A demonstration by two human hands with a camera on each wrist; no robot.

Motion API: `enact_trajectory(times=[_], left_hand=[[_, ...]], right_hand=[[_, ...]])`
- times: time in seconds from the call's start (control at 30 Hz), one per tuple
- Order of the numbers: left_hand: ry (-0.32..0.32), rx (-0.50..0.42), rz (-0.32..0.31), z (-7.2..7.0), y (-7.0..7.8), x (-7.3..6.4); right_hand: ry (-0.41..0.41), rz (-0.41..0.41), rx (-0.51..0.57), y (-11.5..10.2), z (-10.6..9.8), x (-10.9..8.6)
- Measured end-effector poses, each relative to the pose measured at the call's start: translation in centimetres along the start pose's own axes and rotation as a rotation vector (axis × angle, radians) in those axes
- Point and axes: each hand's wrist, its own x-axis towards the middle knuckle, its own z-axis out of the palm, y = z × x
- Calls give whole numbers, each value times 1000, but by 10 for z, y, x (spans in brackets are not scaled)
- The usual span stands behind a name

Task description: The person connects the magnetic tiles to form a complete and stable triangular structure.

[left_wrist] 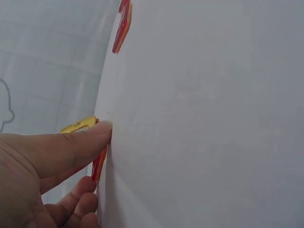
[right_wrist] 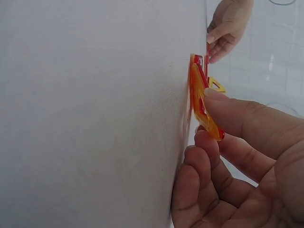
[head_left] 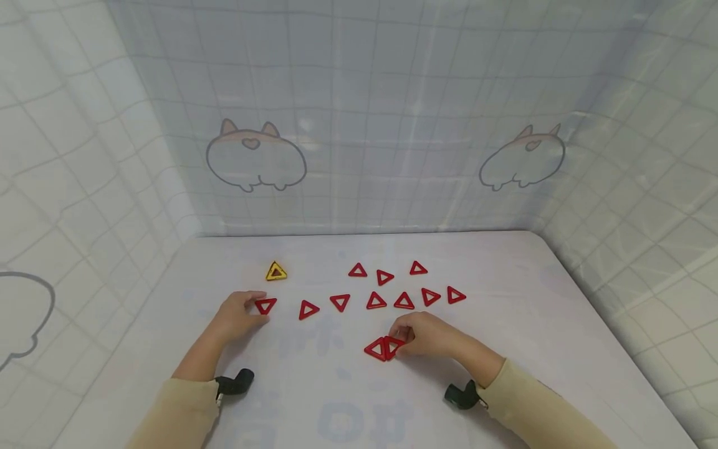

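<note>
Beige sleeves (head_left: 179, 411) lay nearest, one L, one R, each w/ a dark wrist mount (head_left: 238, 381) by its cuff. R hand (head_left: 429, 335), near & a bit right of ctr, had its fingers pinching a tilted red tri (head_left: 395, 340), thumb on the upper face per R wrist view. That pc's edge met a second red tri (head_left: 374, 355) immed. to its left. L hand (head_left: 238, 318), on the left side, had thumb & fingers gripping the leftmost red tri (head_left: 266, 301), which was down at the white worktop (head_left: 505, 274). Just beyond it, on the far left, lay a yellow tri (head_left: 276, 278), apart from the hand. Nine loose red tris (head_left: 377, 306) were spread over the far half: approx. a row of six, btwn the L hand & the right side, w/ three farther back. Behind rose a pale gridded backdrop (head_left: 387, 156) w/ 2 outlined cartoon animal rears (head_left: 256, 159).
</note>
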Motion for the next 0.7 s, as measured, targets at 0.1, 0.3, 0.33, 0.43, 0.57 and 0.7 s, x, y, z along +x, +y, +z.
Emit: enact_trajectory(times=[0.1, 0.3, 0.33, 0.43, 0.57, 0.7], left_hand=[[-7, 26, 8, 0, 1, 3], [-17, 45, 21, 2, 0, 8], [-18, 43, 22, 2, 0, 8], [-15, 45, 18, 3, 1, 6], [-1, 46, 29, 5, 3, 4], [0, 27, 20, 6, 3, 0]], right_hand=[[-1, 1, -3, 0, 0, 0], [1, 3, -13, 0, 1, 2], [2, 5, -12, 0, 1, 2], [2, 11, -11, 0, 2, 2], [3, 15, -10, 1, 2, 2], [4, 24, -6, 1, 2, 1]])
